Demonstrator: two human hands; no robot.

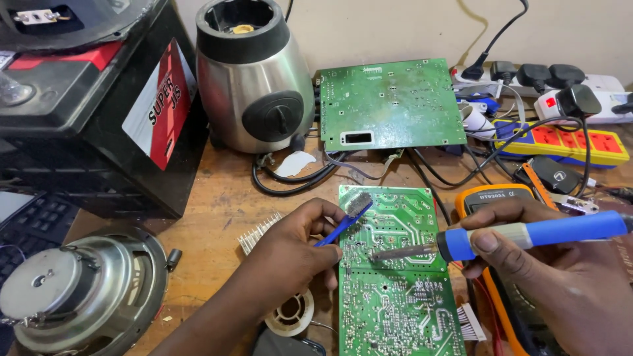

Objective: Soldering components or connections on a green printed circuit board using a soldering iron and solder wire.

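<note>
In the head view, the left hand [297,247] is pinching a small blue-handled brush [345,221] between thumb and fingers, its grey bristles lying on the far end of a green rectangular circuit board [389,290] that is resting solder side up on the worn wooden workbench [217,198]. The right hand [554,270] is wrapping closed around the blue handle of a soldering iron [527,234], and the iron's grey metal tip is touching the middle of that same board, just right of the left fingertips. Under the right hand an orange-cased multimeter [491,198] is lying beside the board's right edge.

Farther off, a second, larger green circuit board [389,102] is sitting at an angle with cables trailing from it. To its left a steel blender base with a black dial [254,79] is standing, and a black box with a red and white label [99,112] is filling the far left. A round metal loudspeaker [79,290] is lying at the near left. A yellow and red power strip [560,142] is lying at the far right, and a finned aluminium heat sink [258,232] is showing just left of the left hand
</note>
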